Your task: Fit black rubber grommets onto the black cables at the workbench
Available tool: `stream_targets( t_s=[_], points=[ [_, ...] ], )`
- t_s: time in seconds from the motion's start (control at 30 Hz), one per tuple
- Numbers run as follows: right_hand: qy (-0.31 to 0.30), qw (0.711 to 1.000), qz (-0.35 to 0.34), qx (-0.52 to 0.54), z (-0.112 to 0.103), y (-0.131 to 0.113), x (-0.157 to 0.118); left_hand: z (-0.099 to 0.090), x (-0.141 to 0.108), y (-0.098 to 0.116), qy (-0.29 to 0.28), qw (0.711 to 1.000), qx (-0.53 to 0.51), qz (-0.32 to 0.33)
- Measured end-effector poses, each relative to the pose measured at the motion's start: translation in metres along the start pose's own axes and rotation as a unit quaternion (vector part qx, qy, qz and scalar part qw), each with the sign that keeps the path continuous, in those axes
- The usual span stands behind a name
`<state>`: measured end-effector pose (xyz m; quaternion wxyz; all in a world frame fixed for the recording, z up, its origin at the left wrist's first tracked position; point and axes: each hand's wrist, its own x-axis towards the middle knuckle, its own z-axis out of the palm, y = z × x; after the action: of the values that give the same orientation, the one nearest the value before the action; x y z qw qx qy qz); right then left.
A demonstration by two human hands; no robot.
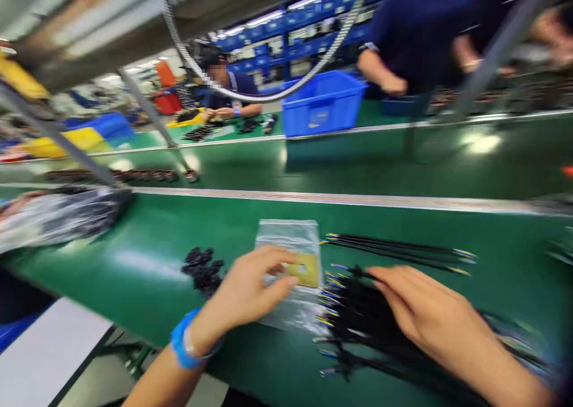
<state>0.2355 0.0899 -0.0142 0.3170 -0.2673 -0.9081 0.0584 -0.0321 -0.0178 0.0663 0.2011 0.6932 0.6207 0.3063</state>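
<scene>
My left hand (255, 284), with a blue band at its wrist, hovers over a clear plastic bag (286, 233). Its thumb and fingers are apart, their tips beside a yellow piece (308, 270) with a small pale square on it. I cannot tell whether they touch it. My right hand (430, 314) pinches a black cable (363, 274) close to its end, above a pile of black cables (364, 311) with coloured wire ends. Left of my left hand lies a heap of small black parts (203, 270).
Several black cables (398, 249) lie behind my right hand. A metal edge strip (286, 195) divides the green bench from a green surface beyond, where a blue bin (322, 105) stands. Plastic-wrapped material (67, 216) lies at left. Co-workers (233, 88) sit and stand opposite.
</scene>
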Motion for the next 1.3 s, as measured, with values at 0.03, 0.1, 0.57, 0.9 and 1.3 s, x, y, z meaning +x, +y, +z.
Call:
stream_targets(
  t_s=[0.03, 0.1, 0.57, 0.9, 1.3],
  points=[
    [-0.030, 0.999, 0.018, -0.019, -0.005, 0.003, -0.001, -0.012, -0.001, -0.007, -0.016, 1.000, 0.019, -0.006],
    [-0.116, 0.990, 0.074, -0.029, -0.009, 0.008, 0.002, -0.031, -0.007, -0.026, -0.039, 0.996, 0.068, -0.032],
    [-0.221, 0.966, 0.110, 0.073, -0.018, 0.001, 0.016, -0.046, -0.063, -0.145, -0.001, 0.950, 0.280, -0.139],
    [-0.166, 0.973, 0.149, 0.052, -0.006, 0.021, 0.030, -0.042, -0.047, -0.137, 0.030, 0.956, 0.241, -0.161],
    [-0.163, 0.965, 0.186, -0.082, 0.020, 0.028, 0.040, -0.012, 0.004, -0.066, 0.053, 0.864, -0.410, -0.286]
  ],
)
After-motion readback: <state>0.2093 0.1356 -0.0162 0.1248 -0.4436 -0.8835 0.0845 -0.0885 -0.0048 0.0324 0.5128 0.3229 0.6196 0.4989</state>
